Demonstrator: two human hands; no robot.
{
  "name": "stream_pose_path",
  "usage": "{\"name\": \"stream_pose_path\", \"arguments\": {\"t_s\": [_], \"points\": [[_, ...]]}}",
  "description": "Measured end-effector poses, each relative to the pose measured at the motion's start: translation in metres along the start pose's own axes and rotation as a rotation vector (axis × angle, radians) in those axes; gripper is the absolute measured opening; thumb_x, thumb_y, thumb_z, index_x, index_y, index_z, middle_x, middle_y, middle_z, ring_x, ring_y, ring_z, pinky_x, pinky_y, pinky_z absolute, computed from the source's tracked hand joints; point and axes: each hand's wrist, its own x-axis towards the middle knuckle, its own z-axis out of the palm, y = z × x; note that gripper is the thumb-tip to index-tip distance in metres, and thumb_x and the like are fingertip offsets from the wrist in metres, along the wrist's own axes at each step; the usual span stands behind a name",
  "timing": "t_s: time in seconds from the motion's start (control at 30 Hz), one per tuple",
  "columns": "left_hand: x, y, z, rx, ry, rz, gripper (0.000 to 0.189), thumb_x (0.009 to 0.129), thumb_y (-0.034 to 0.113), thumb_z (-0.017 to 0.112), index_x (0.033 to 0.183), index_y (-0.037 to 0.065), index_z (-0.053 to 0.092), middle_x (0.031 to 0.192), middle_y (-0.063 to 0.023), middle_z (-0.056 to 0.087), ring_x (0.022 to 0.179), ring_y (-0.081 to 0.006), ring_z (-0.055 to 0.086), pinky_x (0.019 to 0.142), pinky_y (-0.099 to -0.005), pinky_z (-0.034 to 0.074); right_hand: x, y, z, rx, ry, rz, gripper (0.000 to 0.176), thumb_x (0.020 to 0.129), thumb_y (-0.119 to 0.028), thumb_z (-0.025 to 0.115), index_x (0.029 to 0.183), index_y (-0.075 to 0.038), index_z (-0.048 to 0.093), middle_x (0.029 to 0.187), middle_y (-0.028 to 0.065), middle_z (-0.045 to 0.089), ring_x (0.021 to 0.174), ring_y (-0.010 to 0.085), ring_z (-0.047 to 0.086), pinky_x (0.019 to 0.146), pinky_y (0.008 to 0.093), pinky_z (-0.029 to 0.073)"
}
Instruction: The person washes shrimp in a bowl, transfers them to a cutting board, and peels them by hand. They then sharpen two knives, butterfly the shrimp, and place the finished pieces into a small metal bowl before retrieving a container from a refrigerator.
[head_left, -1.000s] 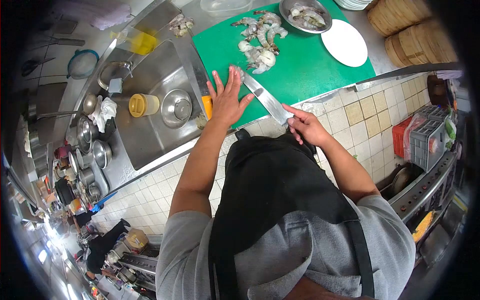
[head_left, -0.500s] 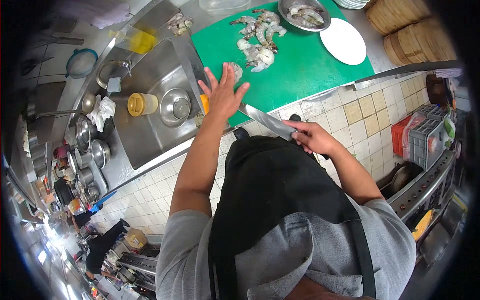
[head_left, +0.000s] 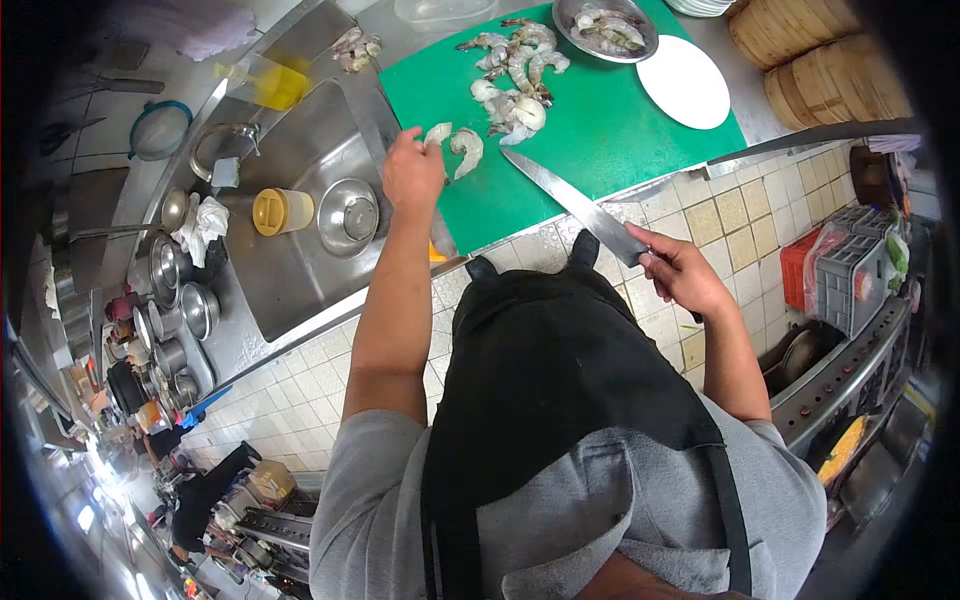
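My left hand [head_left: 414,172] is at the left edge of the green cutting board [head_left: 610,150], its fingers closed on a shrimp piece [head_left: 438,133]. Just right of it a peeled shrimp [head_left: 466,152] lies alone on the board. My right hand [head_left: 680,272] grips the handle of a large knife [head_left: 575,205], whose blade points up and left with its tip over the board. Farther back on the board is a pile of shrimp [head_left: 520,65], beside a metal bowl [head_left: 653,46] holding more shrimp and a white oval plate [head_left: 684,82].
To the left is a sink [head_left: 300,260] with a metal strainer [head_left: 348,216] and a yellow-lidded container [head_left: 283,210]. Shrimp scraps [head_left: 356,49] lie behind the sink. Bamboo steamers [head_left: 838,85] stand at back right, crates [head_left: 850,285] at right. Another person [head_left: 205,500] is at lower left.
My left hand has gone from spread flat over the board to closed fingers, shifting slightly left. The knife has moved right and its blade has turned more upright. Two shrimp pieces now show beside my left hand.
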Motion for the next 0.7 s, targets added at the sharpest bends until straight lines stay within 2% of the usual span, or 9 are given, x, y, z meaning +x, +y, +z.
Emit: {"name": "stream_pose_path", "arguments": {"t_s": [0.07, 0.1, 0.17, 0.2, 0.27, 0.4, 0.57, 0.7], "points": [[0.003, -0.003, 0.005, 0.071, 0.244, 0.504, 0.028, 0.082, 0.024, 0.071, 0.109, 0.019, 0.073, 0.114, -0.0032, 0.063, 0.108, -0.0300, 0.058, 0.094, -0.0424, 0.046, 0.002, 0.000, 0.002, 0.012, 0.017, -0.010, 0.045, 0.098, -0.009, 0.056, 0.141, -0.023, 0.054, 0.069, -0.0023, 0.048, 0.054, 0.0061, 0.042, 0.051, 0.0239, 0.041], [0.005, -0.005, 0.008, 0.070, 0.244, 0.504, 0.028, 0.082, 0.024, 0.071, 0.109, 0.019, 0.073, 0.114, -0.0032, 0.063, 0.108, -0.0300, 0.058, 0.094, -0.0424, 0.046, 0.003, -0.001, 0.003, -0.002, 0.001, -0.026, 0.045, 0.098, -0.009, 0.056, 0.141, -0.023, 0.053, 0.069, -0.0025, 0.048, 0.055, 0.0063, 0.042, 0.051, 0.0239, 0.041], [0.003, 0.005, 0.005, 0.201, 0.014, 0.610, 0.028, 0.080, 0.024, 0.075, 0.107, 0.023, 0.074, 0.124, -0.0018, 0.055, 0.113, -0.0277, 0.053, 0.096, -0.0422, 0.044, 0.004, -0.002, 0.005, -0.015, -0.017, -0.041, 0.046, 0.098, -0.008, 0.056, 0.141, -0.023, 0.053, 0.069, -0.0026, 0.047, 0.056, 0.0064, 0.041, 0.052, 0.0239, 0.041], [0.005, 0.004, 0.007, 0.200, 0.014, 0.610, 0.028, 0.080, 0.024, 0.075, 0.107, 0.023, 0.074, 0.124, -0.0018, 0.055, 0.113, -0.0277, 0.053, 0.096, -0.0422, 0.044, 0.004, -0.002, 0.006, -0.026, -0.034, -0.044, 0.046, 0.098, -0.008, 0.055, 0.142, -0.023, 0.052, 0.072, -0.0020, 0.048, 0.056, 0.0059, 0.041, 0.051, 0.0227, 0.041], [0.009, 0.004, 0.010, 0.196, 0.011, 0.695, 0.025, 0.078, 0.025, 0.077, 0.103, 0.025, 0.077, 0.114, -0.0042, 0.061, 0.108, -0.0281, 0.054, 0.093, -0.0423, 0.045, 0.004, -0.003, 0.006, -0.039, -0.049, -0.045, 0.047, 0.099, -0.007, 0.055, 0.143, -0.023, 0.052, 0.075, -0.0014, 0.049, 0.057, 0.0055, 0.042, 0.051, 0.0216, 0.041], [0.012, 0.005, 0.010, 0.172, -0.008, 0.721, 0.020, 0.076, 0.023, 0.078, 0.097, 0.023, 0.078, 0.113, -0.0020, 0.061, 0.109, -0.0270, 0.053, 0.093, -0.0425, 0.044, 0.003, -0.004, 0.006, -0.055, -0.052, -0.046, 0.047, 0.099, -0.007, 0.055, 0.143, -0.024, 0.052, 0.076, -0.0013, 0.049, 0.057, 0.0057, 0.041, 0.052, 0.0216, 0.042], [0.006, 0.006, 0.012, 0.207, 0.065, 0.766, 0.010, 0.076, 0.019, 0.078, 0.085, 0.018, 0.074, 0.112, -0.0002, 0.061, 0.110, -0.0267, 0.053, 0.091, -0.0428, 0.043, 0.004, -0.005, 0.006, -0.053, -0.036, -0.045, 0.047, 0.099, -0.008, 0.055, 0.143, -0.024, 0.052, 0.076, -0.0013, 0.049, 0.057, 0.0057, 0.041, 0.051, 0.0216, 0.042], [-0.013, 0.000, 0.016, 0.218, 0.118, 0.760, 0.009, 0.078, 0.017, 0.076, 0.085, 0.012, 0.071, 0.113, -0.0002, 0.060, 0.110, -0.0250, 0.052, 0.091, -0.0413, 0.042, 0.004, -0.008, 0.005, -0.037, 0.004, -0.048, 0.046, 0.098, -0.008, 0.057, 0.141, -0.023, 0.054, 0.071, -0.0016, 0.050, 0.056, 0.0065, 0.043, 0.052, 0.0240, 0.042]]}}
